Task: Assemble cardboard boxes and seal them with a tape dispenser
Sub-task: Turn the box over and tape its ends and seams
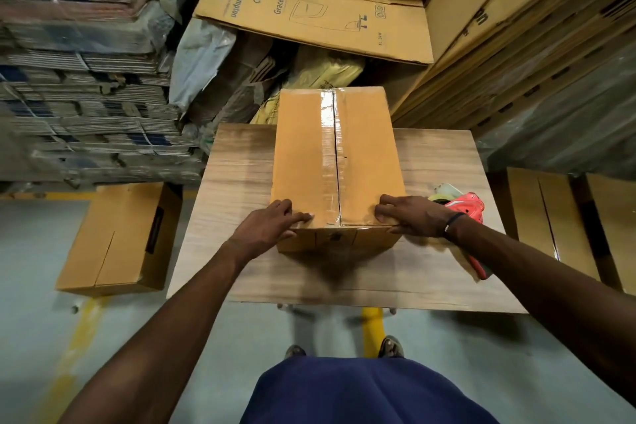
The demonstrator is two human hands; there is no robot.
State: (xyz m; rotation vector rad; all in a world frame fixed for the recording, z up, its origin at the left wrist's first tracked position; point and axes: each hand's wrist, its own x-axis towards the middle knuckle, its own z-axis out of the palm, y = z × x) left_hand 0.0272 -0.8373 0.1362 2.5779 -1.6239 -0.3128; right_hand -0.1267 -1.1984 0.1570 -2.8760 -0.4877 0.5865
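Observation:
A brown cardboard box [306, 155] stands on the wooden table [237, 189], its top flaps closed and a strip of clear tape [328, 148] running along the centre seam. My left hand [268, 225] rests on the box's near left corner, fingers flat on top and thumb against the front face. At the near right corner, my right hand [411, 215] presses the top with bent fingers. The red tape dispenser [466, 208] lies on the table just right of my right wrist, partly hidden by my forearm.
A finished box [120, 237] lies on the floor to the left of the table. More boxes [550, 217] stand on the floor at the right. Stacks of flattened cartons [86, 96] fill the left, and flat sheets [309, 14] lean behind and at the right.

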